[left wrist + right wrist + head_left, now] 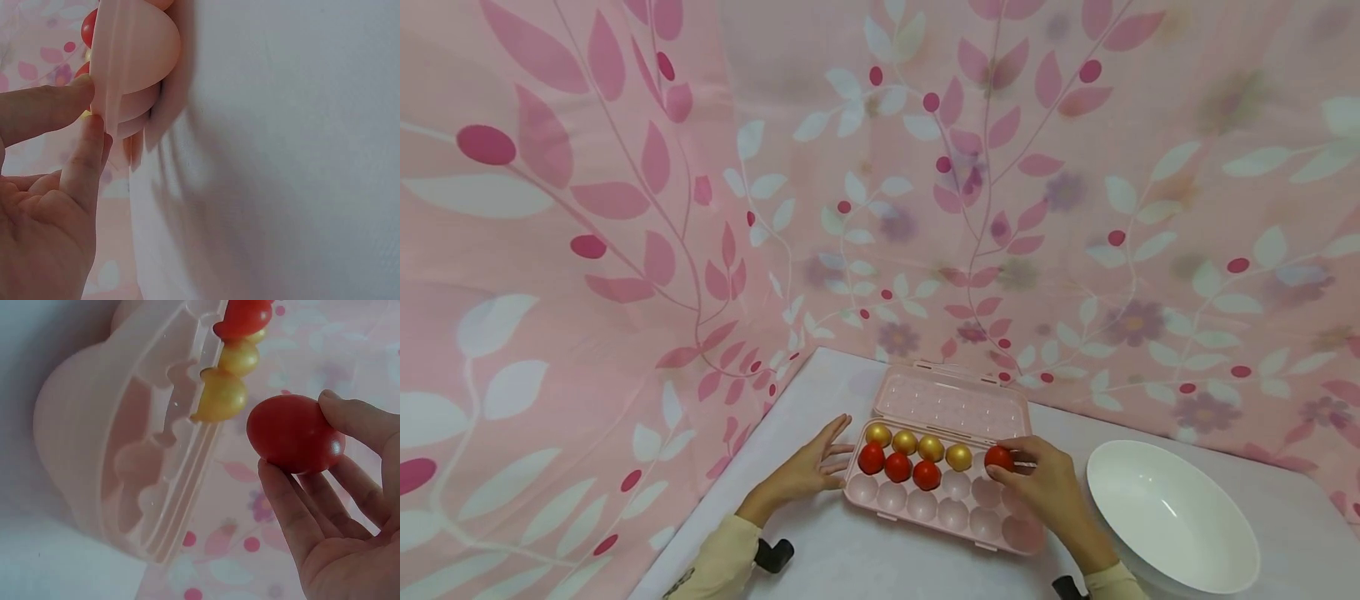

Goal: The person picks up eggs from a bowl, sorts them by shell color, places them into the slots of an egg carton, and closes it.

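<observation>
A pink plastic egg box (917, 522) lies on the table with its lid folded back. Several golden eggs (931, 448) fill the left part of its back row, and three red eggs (897, 467) sit in the middle row. Over the right end of the back row, my right hand (1041, 482) pinches another red egg (297, 434) between thumb and fingers, above the cups in the right wrist view. My left hand (808, 467) is at the box's left end, its extended fingertips touching the rim (109, 69).
A white oval bowl (1172, 517) stands on the white-covered table (820, 558), to the right of my right hand. The clear-looking lid (951, 400) leans back toward the pink floral curtain (880, 250) that surrounds the table at the back and left.
</observation>
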`<state>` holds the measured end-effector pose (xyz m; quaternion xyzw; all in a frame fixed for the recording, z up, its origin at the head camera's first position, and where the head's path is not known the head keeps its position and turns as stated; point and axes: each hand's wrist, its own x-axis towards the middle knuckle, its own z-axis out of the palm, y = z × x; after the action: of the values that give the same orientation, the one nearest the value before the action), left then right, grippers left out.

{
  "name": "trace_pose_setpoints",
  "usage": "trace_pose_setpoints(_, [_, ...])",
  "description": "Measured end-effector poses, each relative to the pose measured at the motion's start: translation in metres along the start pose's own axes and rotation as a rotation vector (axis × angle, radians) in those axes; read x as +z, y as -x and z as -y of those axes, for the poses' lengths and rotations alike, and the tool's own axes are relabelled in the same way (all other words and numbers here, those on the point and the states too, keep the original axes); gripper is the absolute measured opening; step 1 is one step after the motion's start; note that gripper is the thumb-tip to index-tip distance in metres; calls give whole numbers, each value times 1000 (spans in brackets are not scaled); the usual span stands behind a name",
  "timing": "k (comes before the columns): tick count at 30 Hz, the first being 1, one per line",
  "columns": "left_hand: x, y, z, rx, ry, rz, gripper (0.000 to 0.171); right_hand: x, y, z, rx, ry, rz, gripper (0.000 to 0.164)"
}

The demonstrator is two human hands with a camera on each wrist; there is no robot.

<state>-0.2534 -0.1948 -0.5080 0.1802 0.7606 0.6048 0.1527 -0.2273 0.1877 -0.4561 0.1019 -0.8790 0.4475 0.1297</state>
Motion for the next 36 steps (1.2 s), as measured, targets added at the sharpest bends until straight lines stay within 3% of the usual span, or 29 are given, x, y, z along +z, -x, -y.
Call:
trace_pose_setpoints(9, [-1, 0, -1, -6, -12, -1, 104, 23, -4, 4, 169, -14, 110, 38])
trace_pose_setpoints(17, [-1, -1, -1, 3, -16, -3, 104, 45, -3, -2, 140, -25, 139, 34])
trace_pose_setpoints(21, [0, -1, -1, -2, -22, -4, 105, 50, -1, -1, 177, -4, 172, 34])
trace_pose_setpoints(26, [0, 0, 0, -11, -28, -11, 106, 55, -1, 0, 154, 9, 190, 35])
trace_pose_setpoints(36, [0, -1, 3, -9, -30, -13, 106, 64, 4, -5, 129, 110, 183, 38])
